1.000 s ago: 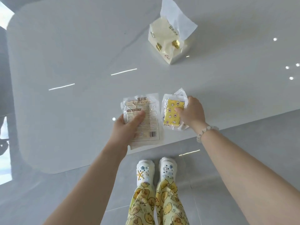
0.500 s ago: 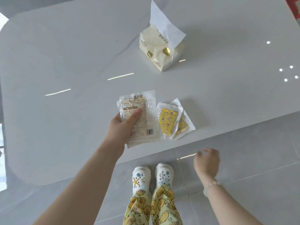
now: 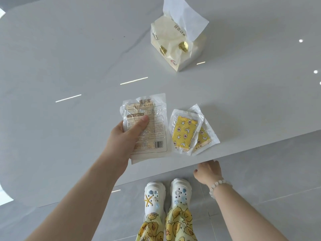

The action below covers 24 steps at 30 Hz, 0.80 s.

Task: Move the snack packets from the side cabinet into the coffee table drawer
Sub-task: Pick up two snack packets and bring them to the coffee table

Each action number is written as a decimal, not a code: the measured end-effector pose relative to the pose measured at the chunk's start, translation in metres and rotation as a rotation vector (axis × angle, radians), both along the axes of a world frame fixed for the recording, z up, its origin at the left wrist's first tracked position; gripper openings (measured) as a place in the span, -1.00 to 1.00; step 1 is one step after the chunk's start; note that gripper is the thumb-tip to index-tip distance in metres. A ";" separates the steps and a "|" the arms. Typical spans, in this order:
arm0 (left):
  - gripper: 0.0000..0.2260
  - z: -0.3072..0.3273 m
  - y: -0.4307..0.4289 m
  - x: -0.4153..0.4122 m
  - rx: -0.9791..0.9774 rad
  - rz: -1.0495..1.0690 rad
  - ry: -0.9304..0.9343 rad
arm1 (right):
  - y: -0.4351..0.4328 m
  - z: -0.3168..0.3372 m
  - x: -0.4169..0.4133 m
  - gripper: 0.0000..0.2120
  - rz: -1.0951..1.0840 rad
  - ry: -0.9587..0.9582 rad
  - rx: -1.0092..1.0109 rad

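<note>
My left hand (image 3: 124,138) grips a clear, printed snack packet (image 3: 153,131), thumb on top, holding it just over the white coffee table (image 3: 69,66) near the front edge. A second clear packet seems to lie behind it. To the right, two yellow star-patterned packets (image 3: 185,133) lie overlapped on the tabletop, untouched. My right hand (image 3: 208,171) is at the table's front edge below them. Its fingertips reach under the edge and are hidden. No drawer shows from above.
A cream tissue pack (image 3: 175,47) with a tissue sticking up stands farther back on the table. My feet in white clogs (image 3: 166,193) stand on the grey tiled floor (image 3: 269,171) close to the table's front edge.
My right hand let go of the yellow packets, dropped below the table, and now has come up to the front edge. My left hand kept its hold on the clear packet.
</note>
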<state>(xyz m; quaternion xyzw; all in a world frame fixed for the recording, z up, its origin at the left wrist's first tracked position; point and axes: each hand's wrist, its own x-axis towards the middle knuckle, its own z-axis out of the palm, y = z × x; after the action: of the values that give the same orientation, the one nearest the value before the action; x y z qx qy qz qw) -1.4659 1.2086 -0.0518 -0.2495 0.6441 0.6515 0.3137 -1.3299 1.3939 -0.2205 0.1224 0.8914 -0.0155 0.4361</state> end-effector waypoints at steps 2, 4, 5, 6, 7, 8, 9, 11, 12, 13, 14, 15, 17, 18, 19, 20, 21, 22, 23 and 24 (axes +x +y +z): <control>-0.90 -0.001 0.002 0.000 0.010 0.000 -0.004 | -0.003 -0.002 0.003 -0.65 -0.004 0.008 0.003; -0.91 -0.001 0.004 0.001 0.014 -0.007 -0.004 | -0.004 -0.003 0.007 -0.66 -0.013 0.022 -0.009; -0.91 0.000 0.005 0.001 0.019 -0.009 -0.005 | -0.005 -0.003 0.009 -0.66 -0.031 0.021 -0.024; -0.92 0.001 0.006 0.001 0.024 -0.009 -0.008 | -0.006 -0.003 0.012 -0.64 -0.059 0.018 -0.042; -0.92 0.003 0.007 0.001 0.029 -0.008 -0.009 | -0.008 -0.003 0.016 -0.60 -0.085 0.024 -0.055; -0.91 0.004 0.007 0.001 0.031 -0.006 -0.010 | -0.010 -0.002 0.021 -0.53 -0.105 0.020 -0.067; -0.91 0.006 0.007 0.000 0.031 -0.004 -0.013 | -0.012 -0.002 0.028 -0.49 -0.111 0.011 -0.069; -0.89 0.007 0.006 -0.003 0.029 0.002 -0.014 | -0.012 0.000 0.047 -0.53 -0.086 -0.033 -0.060; -0.88 0.008 0.005 -0.004 0.025 0.005 -0.015 | -0.011 0.000 0.057 -0.58 -0.064 -0.064 -0.052; -0.86 0.007 0.005 -0.005 0.020 0.006 -0.017 | -0.010 0.001 0.067 -0.61 -0.048 -0.095 -0.042; -0.85 0.007 0.005 -0.005 0.014 0.007 -0.019 | -0.009 0.003 0.076 -0.64 -0.028 -0.134 -0.036; -0.84 0.006 0.006 -0.005 0.013 0.008 -0.020 | -0.010 0.003 0.085 -0.65 -0.014 -0.154 -0.029; -0.87 0.004 0.008 -0.004 0.018 0.007 -0.018 | -0.013 0.005 0.099 -0.67 0.014 -0.185 -0.030; -0.89 0.004 0.010 -0.003 0.021 0.006 -0.020 | -0.015 0.006 0.106 -0.66 0.024 -0.219 -0.027; -0.90 0.004 0.011 -0.002 0.023 0.003 -0.023 | -0.017 0.006 0.112 -0.66 0.025 -0.229 -0.042; -0.91 0.004 0.011 -0.002 0.027 -0.001 -0.025 | -0.017 0.006 0.117 -0.66 0.016 -0.228 -0.047; -0.91 0.003 0.012 -0.001 0.028 -0.006 -0.026 | -0.017 0.007 0.122 -0.66 0.016 -0.205 -0.056; -0.91 0.003 0.012 -0.001 0.025 -0.012 -0.028 | -0.018 0.011 0.125 -0.66 -0.003 -0.197 -0.053; -0.91 0.003 0.012 -0.001 0.018 -0.016 -0.031 | -0.020 0.013 0.127 -0.64 -0.014 -0.172 -0.049; -0.90 0.003 0.011 -0.001 0.010 -0.020 -0.032 | -0.021 0.013 0.133 -0.60 -0.039 -0.106 -0.068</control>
<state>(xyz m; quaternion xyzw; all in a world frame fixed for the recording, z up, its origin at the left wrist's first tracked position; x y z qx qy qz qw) -1.4667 1.2194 -0.0485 -0.2519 0.6380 0.6475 0.3320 -1.1973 1.3724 -0.2077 0.1255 0.8635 -0.0477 0.4861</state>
